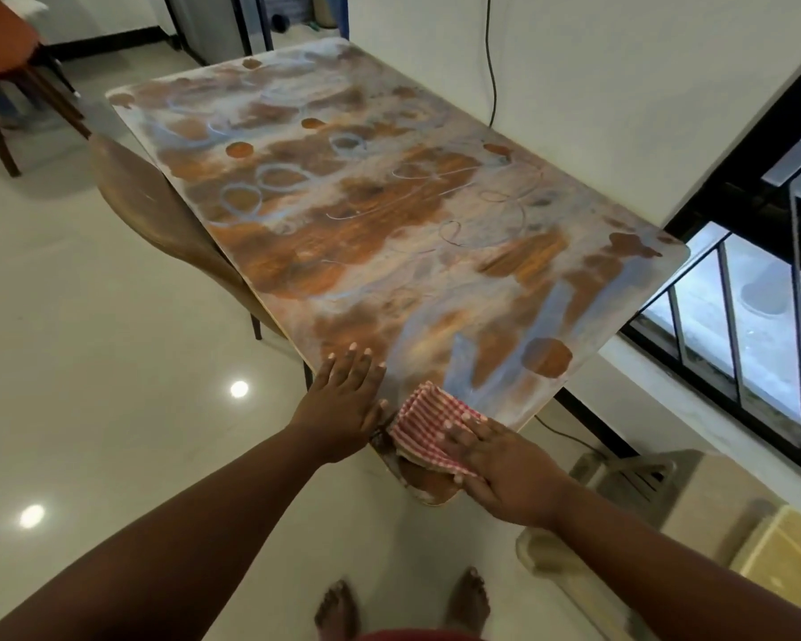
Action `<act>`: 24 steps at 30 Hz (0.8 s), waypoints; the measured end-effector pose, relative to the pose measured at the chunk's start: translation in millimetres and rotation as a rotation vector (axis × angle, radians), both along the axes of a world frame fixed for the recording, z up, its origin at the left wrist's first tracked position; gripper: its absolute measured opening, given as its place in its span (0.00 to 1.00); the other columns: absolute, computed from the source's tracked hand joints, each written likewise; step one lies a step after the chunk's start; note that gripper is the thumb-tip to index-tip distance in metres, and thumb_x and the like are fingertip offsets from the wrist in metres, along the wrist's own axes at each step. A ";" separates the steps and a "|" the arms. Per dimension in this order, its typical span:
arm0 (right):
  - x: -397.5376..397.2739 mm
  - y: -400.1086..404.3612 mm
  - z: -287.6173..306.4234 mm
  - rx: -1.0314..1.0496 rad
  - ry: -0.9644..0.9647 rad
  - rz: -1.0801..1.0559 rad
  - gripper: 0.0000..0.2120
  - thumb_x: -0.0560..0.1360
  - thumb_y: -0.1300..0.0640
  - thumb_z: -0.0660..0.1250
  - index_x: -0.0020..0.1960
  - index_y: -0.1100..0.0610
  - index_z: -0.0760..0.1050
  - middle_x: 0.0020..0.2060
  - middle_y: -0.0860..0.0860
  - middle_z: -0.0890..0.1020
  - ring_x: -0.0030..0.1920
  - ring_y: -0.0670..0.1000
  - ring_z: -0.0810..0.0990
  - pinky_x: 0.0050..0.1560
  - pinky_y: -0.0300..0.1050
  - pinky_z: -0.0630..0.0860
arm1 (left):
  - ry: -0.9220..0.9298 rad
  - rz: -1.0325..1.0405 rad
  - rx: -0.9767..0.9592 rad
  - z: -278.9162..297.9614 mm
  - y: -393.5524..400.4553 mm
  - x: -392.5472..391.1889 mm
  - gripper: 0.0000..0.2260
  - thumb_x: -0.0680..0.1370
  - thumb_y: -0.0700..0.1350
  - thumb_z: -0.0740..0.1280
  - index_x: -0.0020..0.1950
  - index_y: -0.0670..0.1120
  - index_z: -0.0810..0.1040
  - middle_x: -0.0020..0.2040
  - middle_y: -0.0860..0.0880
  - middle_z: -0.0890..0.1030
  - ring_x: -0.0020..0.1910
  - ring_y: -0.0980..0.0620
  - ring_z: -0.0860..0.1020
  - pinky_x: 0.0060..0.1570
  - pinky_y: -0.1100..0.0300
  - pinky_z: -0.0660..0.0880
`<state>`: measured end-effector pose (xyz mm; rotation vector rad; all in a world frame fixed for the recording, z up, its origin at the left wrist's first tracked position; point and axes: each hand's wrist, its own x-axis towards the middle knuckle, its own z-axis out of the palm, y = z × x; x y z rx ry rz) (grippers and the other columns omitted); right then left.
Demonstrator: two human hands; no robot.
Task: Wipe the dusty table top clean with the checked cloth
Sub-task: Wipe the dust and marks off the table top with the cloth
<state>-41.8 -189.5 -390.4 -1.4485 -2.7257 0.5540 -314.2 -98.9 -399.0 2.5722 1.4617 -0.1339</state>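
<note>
Two bare feet [403, 608] stand on pale glossy floor tiles [112, 363] at the bottom of the view, nearest the camera. Above them two bare forearms reach forward to the near corner of a long brown wooden table top [389, 215], which is coated in pale grey dust marked with rings, loops and smears. The table's far long side sits against a white wall [620, 85].

The left hand [343, 404] lies flat on the table's near edge, fingers straight and spread, holding nothing; it seems placed there to brace the body and steady the table. The right hand [495, 464] presses flat on a folded red-and-white checked cloth [428, 425], fingers extended over the fabric rather than curled around it, which suits pushing the cloth across the surface. The cloth rests on the table at the near corner, just beside the left hand.

A small patch of darker, cleaner wood shows at that corner beneath the cloth. Nearly all the table remains dusty, so the wiping looks barely begun. A brown curved chair [158, 224] is tucked against the table's left side.
</note>
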 end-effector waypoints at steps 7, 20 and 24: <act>-48.9 -22.8 -12.8 0.119 0.023 -0.061 0.25 0.81 0.39 0.48 0.75 0.47 0.61 0.73 0.48 0.62 0.74 0.50 0.56 0.71 0.57 0.45 | -0.024 0.035 0.025 6.8 23.3 15.4 0.34 0.77 0.61 0.32 0.79 0.47 0.47 0.79 0.45 0.46 0.77 0.46 0.38 0.74 0.48 0.35; -27.4 -10.6 2.3 0.019 0.018 0.036 0.22 0.82 0.41 0.50 0.71 0.47 0.70 0.68 0.49 0.73 0.70 0.54 0.68 0.70 0.58 0.62 | -0.039 0.008 -0.008 1.6 26.3 20.5 0.28 0.81 0.58 0.39 0.79 0.48 0.47 0.79 0.45 0.43 0.76 0.47 0.35 0.71 0.49 0.30; -70.5 -26.5 -10.0 0.077 0.170 -0.149 0.21 0.82 0.44 0.52 0.68 0.49 0.74 0.68 0.50 0.73 0.70 0.55 0.69 0.71 0.58 0.59 | -0.058 0.001 -0.006 4.5 29.1 22.7 0.28 0.80 0.59 0.38 0.79 0.49 0.45 0.79 0.45 0.40 0.75 0.47 0.32 0.71 0.49 0.29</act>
